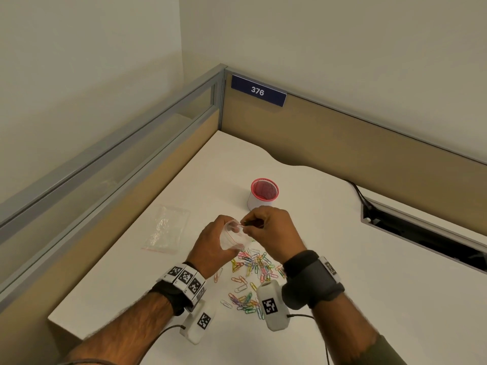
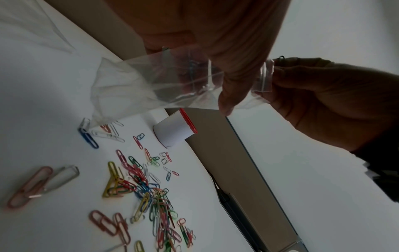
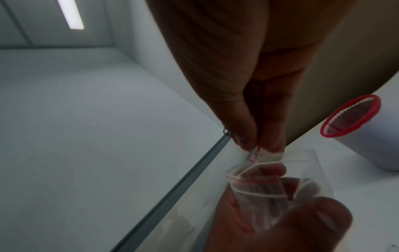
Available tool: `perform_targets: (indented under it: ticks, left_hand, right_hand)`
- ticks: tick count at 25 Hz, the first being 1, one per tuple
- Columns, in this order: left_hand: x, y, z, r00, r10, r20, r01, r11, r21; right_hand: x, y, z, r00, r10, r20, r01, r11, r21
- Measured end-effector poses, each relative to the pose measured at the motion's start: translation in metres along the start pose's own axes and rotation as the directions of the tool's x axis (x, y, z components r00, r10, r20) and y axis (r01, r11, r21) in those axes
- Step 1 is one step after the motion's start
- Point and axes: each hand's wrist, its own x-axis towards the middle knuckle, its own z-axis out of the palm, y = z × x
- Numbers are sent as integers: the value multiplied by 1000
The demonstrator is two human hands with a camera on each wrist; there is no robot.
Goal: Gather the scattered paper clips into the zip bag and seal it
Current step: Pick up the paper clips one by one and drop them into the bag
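A small clear zip bag [image 1: 236, 239] with a red seal line is held above the white desk, its mouth gaping toward the right. My left hand [image 1: 224, 239] grips it around the body; the bag's lower end [image 2: 129, 83] hangs loose over the desk. At the bag's rim my right hand [image 1: 251, 224] pinches a few paper clips, and a pink clip [image 3: 253, 156] pokes out between its fingertips just above the open mouth [image 3: 257, 184]. Several coloured paper clips [image 1: 253, 270] lie scattered on the desk below and toward me, also seen in the left wrist view [image 2: 149, 192].
A second clear zip bag [image 1: 166, 229] lies flat to the left. A white cup with a red mesh rim [image 1: 263, 193] stands just behind my hands. A cable slot [image 1: 421, 233] cuts the desk at right. Partition walls [image 1: 342, 127] close the back and left.
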Motion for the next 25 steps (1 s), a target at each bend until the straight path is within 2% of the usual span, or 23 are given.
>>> perform_targets:
  ticks: [3, 6, 9, 11, 14, 17, 19, 23, 25]
  left_hand:
    - [-4, 6, 3, 1000, -3, -6, 3, 999, -35]
    - [-8, 9, 1, 1000, -3, -25, 2, 999, -53]
    - [-13, 11, -3, 998, -20, -54, 16, 997, -77]
    - [-17, 10, -9, 997, -27, -68, 20, 995, -97]
    - [-21, 7, -17, 995, -48, -88, 40, 995, -92]
    - [-20, 2, -23, 993, -59, -106, 47, 993, -109]
    - [-17, -1, -26, 992, -62, -112, 50, 993, -108]
    - [-9, -7, -29, 989, -57, -137, 41, 993, -115]
    - [-7, -9, -30, 990, -60, -131, 45, 992, -117]
  right_hand:
    - [-4, -4, -2, 999, -30, 12, 31, 997, -66]
    - [-5, 0, -20, 993, -18, -117, 22, 999, 37]
    - [9, 43, -30, 967, 90, -237, -72, 994, 84]
    - [23, 94, -22, 953, 208, -222, -234, 967, -97]
    - [34, 151, 1, 913, 404, -63, -400, 850, -343]
    - [37, 165, 22, 894, 443, 65, -364, 803, -472]
    - [34, 161, 37, 904, 422, 64, -334, 793, -510]
    - [14, 154, 58, 946, 275, 170, -134, 813, -566]
    - [26, 152, 53, 953, 276, 129, -173, 839, -516]
